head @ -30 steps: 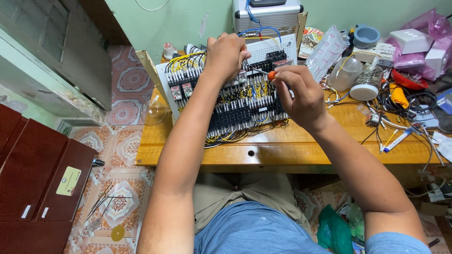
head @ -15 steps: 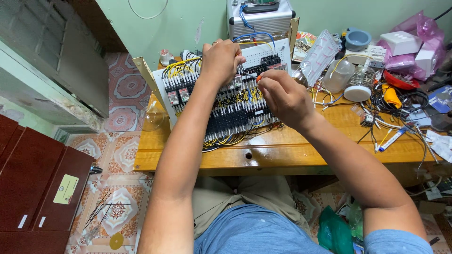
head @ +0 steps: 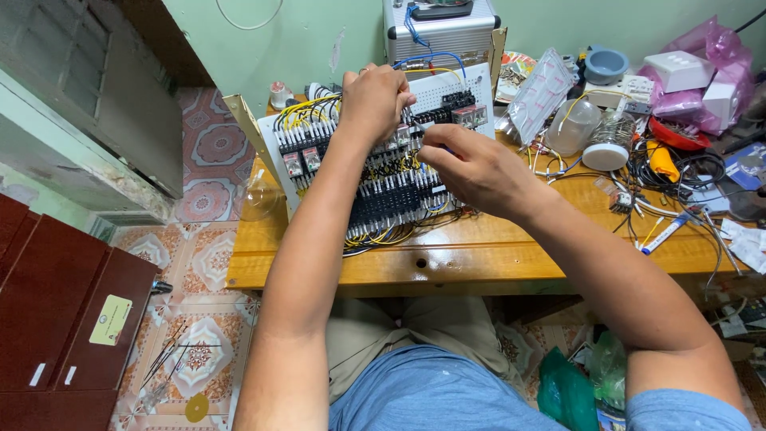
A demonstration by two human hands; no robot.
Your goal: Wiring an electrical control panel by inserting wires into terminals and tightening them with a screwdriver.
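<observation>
- A white perforated wiring panel (head: 447, 94), fitted with rows of black terminal blocks and relays, is seen propped at a tilt on the wooden bench (head: 495, 259), its lower edge resting on the bench top.
- The left hand (head: 375, 100) is laid over the upper middle of the panel, fingers curled down onto the components; whether anything is pinched beneath them cannot be told.
- The right hand (head: 463, 164) is held against the panel just right of centre, with fingers bunched together at a row of terminals; what, if anything, is gripped is hidden by the fingers.
- Yellow wires (head: 307, 112) are looped along the panel's upper left, and more are bunched under its lower edge.
- A blue wire (head: 435, 57) is arched over the panel's top edge, below a ribbed metal case (head: 439, 32) standing against the green wall.
- To the right of the panel, a clear plastic jar (head: 573, 126) is lying beside a white round lid (head: 605, 156).
- Further right, a tangle of black cables (head: 678, 172) is spread over the bench, near an orange-handled tool (head: 661, 160).
- Pink plastic bags (head: 702, 72) and white boxes (head: 678, 70) are piled at the far right corner.
- A dark red cabinet (head: 56, 319) is seen on the patterned tile floor (head: 207, 247) to the left.
</observation>
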